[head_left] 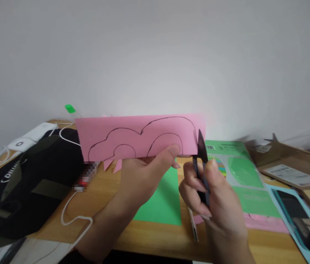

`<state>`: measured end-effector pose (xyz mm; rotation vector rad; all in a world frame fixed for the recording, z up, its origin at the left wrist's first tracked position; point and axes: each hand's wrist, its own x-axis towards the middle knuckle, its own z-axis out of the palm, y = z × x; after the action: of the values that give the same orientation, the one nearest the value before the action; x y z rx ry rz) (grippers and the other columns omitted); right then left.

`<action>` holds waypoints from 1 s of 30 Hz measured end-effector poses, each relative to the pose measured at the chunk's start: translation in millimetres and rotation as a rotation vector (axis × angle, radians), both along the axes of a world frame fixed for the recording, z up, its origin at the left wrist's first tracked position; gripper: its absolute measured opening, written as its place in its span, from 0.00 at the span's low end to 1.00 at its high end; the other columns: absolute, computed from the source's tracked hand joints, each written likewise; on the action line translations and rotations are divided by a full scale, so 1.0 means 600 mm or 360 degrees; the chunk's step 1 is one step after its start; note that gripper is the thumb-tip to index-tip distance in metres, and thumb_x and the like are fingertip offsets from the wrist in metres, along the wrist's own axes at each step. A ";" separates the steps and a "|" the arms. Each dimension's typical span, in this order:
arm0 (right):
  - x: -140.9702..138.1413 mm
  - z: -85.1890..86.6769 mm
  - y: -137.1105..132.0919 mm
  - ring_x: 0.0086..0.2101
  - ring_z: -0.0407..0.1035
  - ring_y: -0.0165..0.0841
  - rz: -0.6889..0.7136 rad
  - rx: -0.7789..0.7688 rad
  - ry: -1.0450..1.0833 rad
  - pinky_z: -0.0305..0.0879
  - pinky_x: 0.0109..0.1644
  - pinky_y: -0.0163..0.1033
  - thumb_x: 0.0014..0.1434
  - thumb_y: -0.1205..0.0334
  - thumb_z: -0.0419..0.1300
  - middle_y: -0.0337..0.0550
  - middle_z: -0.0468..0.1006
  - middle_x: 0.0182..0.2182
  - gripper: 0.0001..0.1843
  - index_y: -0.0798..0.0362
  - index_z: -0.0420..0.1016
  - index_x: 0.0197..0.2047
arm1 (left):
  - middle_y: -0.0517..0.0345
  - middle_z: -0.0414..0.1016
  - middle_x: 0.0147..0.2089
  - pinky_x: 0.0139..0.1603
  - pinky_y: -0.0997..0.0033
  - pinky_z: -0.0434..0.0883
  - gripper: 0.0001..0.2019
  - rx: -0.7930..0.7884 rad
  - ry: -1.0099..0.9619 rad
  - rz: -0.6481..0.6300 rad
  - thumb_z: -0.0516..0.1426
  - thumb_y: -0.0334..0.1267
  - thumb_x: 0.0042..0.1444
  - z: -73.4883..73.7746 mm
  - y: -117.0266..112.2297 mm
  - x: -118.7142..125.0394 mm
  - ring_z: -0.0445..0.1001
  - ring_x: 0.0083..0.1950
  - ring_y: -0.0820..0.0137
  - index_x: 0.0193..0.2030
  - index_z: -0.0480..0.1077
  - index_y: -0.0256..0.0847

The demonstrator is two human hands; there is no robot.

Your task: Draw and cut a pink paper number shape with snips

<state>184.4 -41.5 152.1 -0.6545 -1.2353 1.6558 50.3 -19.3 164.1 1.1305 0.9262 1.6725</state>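
My left hand pinches the lower edge of a strip of pink paper, thumb in front and fingers behind. Black curved outlines, cloud-like with smaller arches inside, are drawn on the strip. Wrapped round the handles of a dark pair of scissors is my right hand. The blades point upward at the strip's right end, beside the outermost drawn line. One blade passes in front of the paper; the other is mostly hidden behind it.
Green paper lies on the wooden table. A green-and-white packet, a phone and a cardboard box are at the right. At the left are a black bag, a white cable and a white power strip.
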 end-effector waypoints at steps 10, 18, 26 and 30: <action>-0.001 0.001 -0.001 0.11 0.35 0.19 -0.0006 -0.0024 -0.0003 0.35 0.14 0.29 0.67 0.33 0.49 0.25 0.47 0.09 0.33 0.49 0.52 0.22 | 0.67 0.76 0.20 0.29 0.76 0.76 0.09 -0.0012 0.0017 0.0006 0.64 0.35 0.50 0.004 -0.002 0.000 0.75 0.24 0.74 0.21 0.73 0.45; 0.002 0.000 -0.002 0.11 0.36 0.20 -0.0018 -0.0015 -0.0027 0.36 0.15 0.30 0.67 0.33 0.48 0.25 0.48 0.09 0.32 0.49 0.52 0.22 | 0.65 0.76 0.20 0.29 0.74 0.76 0.09 -0.0018 0.0041 0.0009 0.64 0.35 0.51 0.001 -0.002 0.000 0.75 0.25 0.72 0.20 0.73 0.45; 0.002 -0.001 -0.001 0.11 0.35 0.20 -0.0047 0.0006 -0.0036 0.36 0.15 0.30 0.68 0.35 0.48 0.25 0.47 0.10 0.31 0.49 0.53 0.23 | 0.65 0.76 0.20 0.29 0.75 0.76 0.09 0.0001 0.0011 -0.0028 0.64 0.35 0.52 -0.001 -0.001 -0.001 0.76 0.25 0.73 0.22 0.74 0.44; 0.003 -0.003 -0.001 0.11 0.36 0.20 -0.0036 0.0010 -0.0043 0.36 0.15 0.29 0.69 0.36 0.48 0.25 0.47 0.10 0.32 0.49 0.52 0.22 | 0.65 0.77 0.21 0.31 0.77 0.76 0.11 -0.0001 0.0016 -0.0028 0.65 0.37 0.54 -0.004 0.001 -0.001 0.76 0.26 0.74 0.21 0.75 0.43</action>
<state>186.1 -41.9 150.3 -0.6865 -1.2472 1.6284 49.7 -19.0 162.0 1.1445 0.9209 1.6536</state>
